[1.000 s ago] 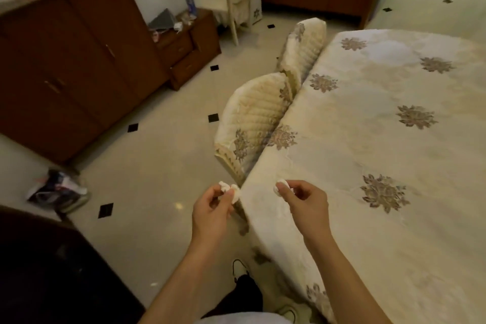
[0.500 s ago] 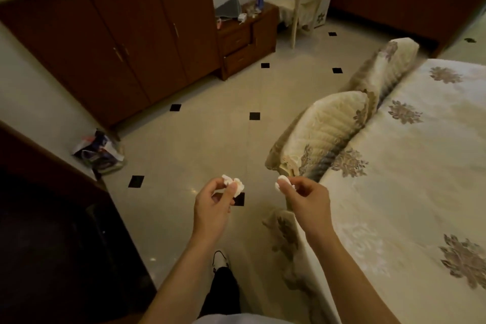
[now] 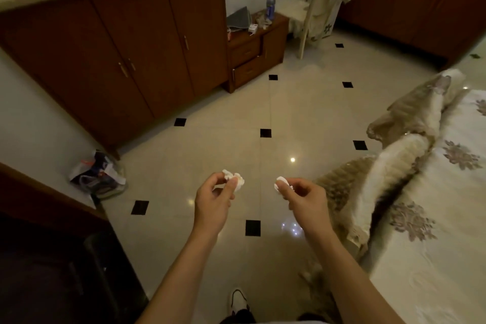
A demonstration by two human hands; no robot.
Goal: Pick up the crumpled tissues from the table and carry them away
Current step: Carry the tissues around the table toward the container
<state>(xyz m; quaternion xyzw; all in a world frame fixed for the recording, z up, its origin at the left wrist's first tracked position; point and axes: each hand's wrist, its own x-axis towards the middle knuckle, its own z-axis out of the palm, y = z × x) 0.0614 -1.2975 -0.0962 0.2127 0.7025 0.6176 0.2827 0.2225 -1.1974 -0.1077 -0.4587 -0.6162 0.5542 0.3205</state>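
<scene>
My left hand (image 3: pixel 213 202) pinches a white crumpled tissue (image 3: pixel 234 179) between thumb and fingers, held out over the tiled floor. My right hand (image 3: pixel 305 200) grips a second, smaller crumpled tissue (image 3: pixel 279 183) at its fingertips. Both hands are at the same height, a short gap apart, away from the table (image 3: pixel 434 258) with its cream floral cloth at the right edge.
Two covered chairs (image 3: pixel 389 176) stand against the table's left side. A long brown cabinet (image 3: pixel 118 60) and a small drawer unit (image 3: pixel 252 50) with a bottle line the far wall. A plastic bag (image 3: pixel 98 175) lies on the floor at left. Dark furniture (image 3: pixel 52 258) fills the lower left.
The view has swung left, away from the table. Both hands, still holding their tissues, are now over open floor instead of the table's corner.
</scene>
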